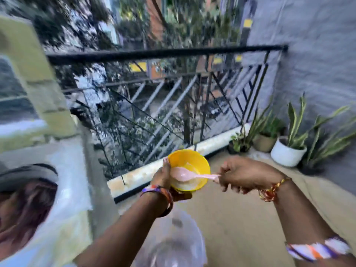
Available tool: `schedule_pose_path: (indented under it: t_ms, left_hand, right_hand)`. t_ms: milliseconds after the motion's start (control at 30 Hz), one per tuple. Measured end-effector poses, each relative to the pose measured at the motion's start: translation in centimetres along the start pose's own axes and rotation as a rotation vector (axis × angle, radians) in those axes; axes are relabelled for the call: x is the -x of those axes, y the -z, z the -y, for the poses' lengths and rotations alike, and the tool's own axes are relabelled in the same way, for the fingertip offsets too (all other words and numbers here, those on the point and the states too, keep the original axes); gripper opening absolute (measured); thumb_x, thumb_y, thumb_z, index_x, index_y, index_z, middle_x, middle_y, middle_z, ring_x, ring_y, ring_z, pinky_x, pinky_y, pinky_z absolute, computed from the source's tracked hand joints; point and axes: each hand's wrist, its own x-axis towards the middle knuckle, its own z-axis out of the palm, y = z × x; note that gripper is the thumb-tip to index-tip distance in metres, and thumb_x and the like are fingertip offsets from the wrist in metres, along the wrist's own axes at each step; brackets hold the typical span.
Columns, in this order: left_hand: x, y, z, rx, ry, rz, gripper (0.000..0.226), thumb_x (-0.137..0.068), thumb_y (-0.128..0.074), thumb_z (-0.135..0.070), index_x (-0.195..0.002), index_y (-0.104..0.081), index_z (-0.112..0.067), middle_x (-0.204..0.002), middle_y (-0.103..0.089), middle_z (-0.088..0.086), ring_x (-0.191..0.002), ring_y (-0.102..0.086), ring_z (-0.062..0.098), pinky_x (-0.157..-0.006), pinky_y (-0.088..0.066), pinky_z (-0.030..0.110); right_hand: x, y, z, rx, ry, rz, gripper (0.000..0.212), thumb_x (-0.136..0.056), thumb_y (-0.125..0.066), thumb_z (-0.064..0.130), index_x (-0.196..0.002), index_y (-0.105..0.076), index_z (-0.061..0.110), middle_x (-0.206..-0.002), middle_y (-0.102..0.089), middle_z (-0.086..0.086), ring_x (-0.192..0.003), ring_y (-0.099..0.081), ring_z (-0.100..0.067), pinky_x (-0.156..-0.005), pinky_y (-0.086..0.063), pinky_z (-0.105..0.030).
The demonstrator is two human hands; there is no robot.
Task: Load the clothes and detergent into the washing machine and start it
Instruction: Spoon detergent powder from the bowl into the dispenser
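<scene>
My left hand grips a yellow bowl by its left rim and underside, out over the balcony floor. White powder lies in the bottom of the bowl. My right hand pinches the handle of a pink spoon, whose scoop sits inside the bowl, coated with white powder. At the left edge stands the white washing machine, its round opening showing dark reddish clothes inside. The whole view is blurred.
A black metal railing runs along the balcony edge ahead. Potted plants stand in the right corner by a grey wall. A clear plastic bag lies below my arms on the tan floor.
</scene>
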Motion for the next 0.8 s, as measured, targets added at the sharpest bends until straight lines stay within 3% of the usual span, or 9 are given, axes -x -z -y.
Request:
schedule_pose_path:
  t_ms: [67, 133, 200, 300, 367, 467, 567, 700, 800]
  left_hand:
    - [2.2, 3.0, -4.0, -0.015, -0.085, -0.063, 0.055, -0.095, -0.029, -0.051, -0.124, -0.049, -0.008, -0.128, -0.053, 0.017, -0.103, -0.058, 0.038, -0.083, -0.052, 0.056]
    - [4.6, 6.5, -7.5, -0.013, -0.196, -0.15, 0.059, -0.099, -0.023, -0.044, -0.132, -0.044, -0.001, -0.136, -0.048, 0.019, -0.122, -0.051, 0.037, -0.102, -0.044, 0.044]
    - [6.5, 10.2, -10.2, 0.049, -0.232, -0.141, 0.059, -0.098, -0.023, -0.046, -0.133, -0.044, -0.003, -0.135, -0.049, 0.021, -0.123, -0.05, 0.039, -0.1, -0.042, 0.049]
    - [9.2, 16.3, -13.1, 0.136, -0.316, -0.15, 0.061, -0.094, -0.028, -0.055, -0.128, -0.046, -0.007, -0.13, -0.053, 0.02, -0.118, -0.053, 0.041, -0.096, -0.044, 0.055]
    - [11.1, 20.2, -14.0, 0.135, -0.378, -0.187, 0.062, -0.095, -0.029, -0.053, -0.134, -0.041, -0.006, -0.127, -0.053, 0.02, -0.112, -0.056, 0.041, -0.097, -0.043, 0.056]
    - [13.0, 26.7, -14.1, 0.101, -0.38, -0.197, 0.06, -0.095, -0.026, -0.053, -0.133, -0.04, -0.008, -0.1, -0.059, 0.019, -0.089, -0.061, 0.041, -0.087, -0.043, 0.056]
    - [13.2, 32.7, -13.7, -0.106, -0.442, -0.385, 0.062, -0.099, -0.022, -0.045, -0.135, -0.041, 0.002, -0.134, -0.05, 0.022, -0.124, -0.049, 0.037, -0.102, -0.039, 0.043]
    - [13.3, 38.6, -13.0, -0.197, -0.419, -0.536, 0.067, -0.099, -0.017, -0.044, -0.135, -0.039, 0.008, -0.144, -0.038, 0.026, -0.133, -0.039, 0.035, -0.109, -0.033, 0.035]
    - [13.5, 41.7, -12.6, -0.238, -0.395, -0.6, 0.062, -0.101, -0.014, -0.039, -0.137, -0.036, 0.006, -0.146, -0.033, 0.026, -0.136, -0.035, 0.033, -0.106, -0.028, 0.031]
  right_hand:
    - [1.7, 0.7, 5.9, 0.144, 0.111, -0.117, 0.016, -0.083, -0.057, 0.011, -0.068, -0.061, 0.015, -0.059, -0.058, -0.002, -0.037, -0.039, -0.007, -0.034, -0.028, -0.014]
    - [3.2, 0.4, 11.4, 0.323, 0.222, -0.289, 0.018, -0.08, -0.06, 0.013, -0.063, -0.061, 0.019, -0.055, -0.055, 0.001, -0.043, -0.043, -0.009, -0.037, -0.03, -0.016]
    - [4.4, -0.7, 16.1, 0.446, 0.32, -0.437, 0.019, -0.079, -0.061, 0.015, -0.062, -0.058, 0.023, -0.057, -0.056, 0.003, -0.055, -0.054, -0.013, -0.045, -0.038, -0.018]
    - [5.4, -4.4, 22.6, 0.564, 0.416, -0.594, 0.012, -0.082, -0.058, 0.017, -0.082, -0.067, 0.025, -0.074, -0.061, -0.004, -0.087, -0.06, -0.024, -0.069, -0.047, -0.028]
    - [5.6, -7.4, 26.1, 0.654, 0.464, -0.67, 0.018, -0.085, -0.054, 0.019, -0.094, -0.067, 0.026, -0.094, -0.068, -0.007, -0.097, -0.062, -0.028, -0.073, -0.047, -0.031]
    - [5.0, -13.1, 30.1, 0.705, 0.608, -0.632, 0.018, -0.086, -0.052, 0.023, -0.097, -0.065, 0.028, -0.104, -0.068, -0.006, -0.101, -0.061, -0.028, -0.07, -0.043, -0.032]
    - [4.0, -18.0, 33.1, 0.705, 0.722, -0.509, 0.018, -0.087, -0.054, 0.026, -0.101, -0.065, 0.028, -0.105, -0.067, -0.006, -0.101, -0.061, -0.028, -0.071, -0.044, -0.032]
    - [3.2, -22.0, 36.7, 0.71, 0.776, -0.352, 0.014, -0.084, -0.059, 0.025, -0.094, -0.068, 0.03, -0.09, -0.066, 0.0, -0.095, -0.062, -0.024, -0.068, -0.04, -0.027]
    - [2.5, -23.5, 38.8, 0.756, 0.794, -0.359, 0.017, -0.086, -0.056, 0.025, -0.096, -0.068, 0.032, -0.1, -0.068, -0.001, -0.099, -0.06, -0.024, -0.074, -0.047, -0.032]
